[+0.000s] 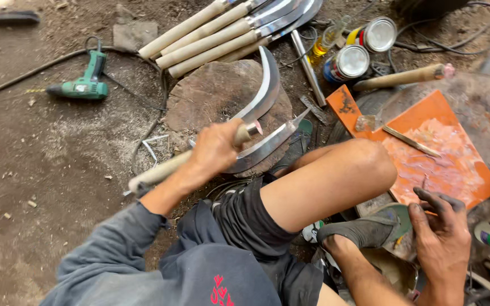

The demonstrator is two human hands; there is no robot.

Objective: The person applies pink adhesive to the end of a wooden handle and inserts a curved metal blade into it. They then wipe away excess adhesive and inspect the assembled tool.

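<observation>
Your left hand (pixel 214 148) is clamped on the sickle (pixel 245 122) handle, blade over the wood block (pixel 211 93) — fitting stage. Right hand (pixel 440 229) loose-fingered, holding nothing, beside the orange board (pixel 426 110); next, steady the blade.

My left hand (pixel 214 148) hides the middle of the sickle handle (pixel 160 171). The stacked sickles (pixel 239 31) run off the top edge, blades cut short.
</observation>
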